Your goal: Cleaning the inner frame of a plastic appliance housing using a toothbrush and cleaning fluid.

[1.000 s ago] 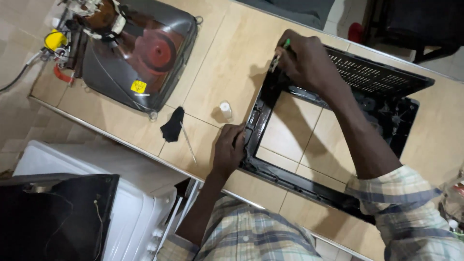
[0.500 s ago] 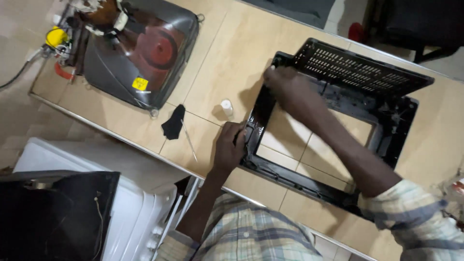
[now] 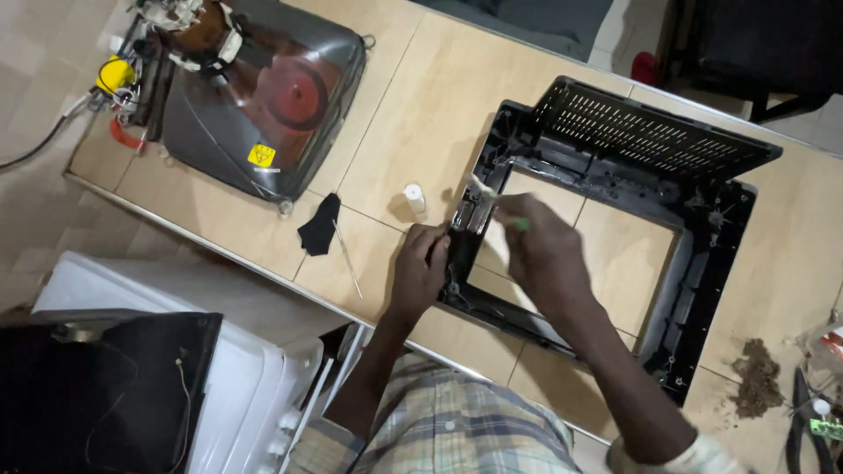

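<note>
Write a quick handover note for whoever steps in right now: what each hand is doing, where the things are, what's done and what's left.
Left hand: gripping the left side of the black plastic frame, steadying it on the tiled worktop.
Right hand: holding a small green-handled brush, bristles at the frame's left inner edge.
Nearby: picture tube at far left, black cloth, small white bottle, pile of brown dirt at right.
Done: some dirt seems already swept out.
Left: probably the rest of the frame; cannot tell how much.

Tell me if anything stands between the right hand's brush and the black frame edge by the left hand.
Nothing visible does. The right hand holds a green-handled brush with its bristles right at the black frame, on the near-left edge. The left hand grips that same edge just below, beside the brush, not across it.
</note>
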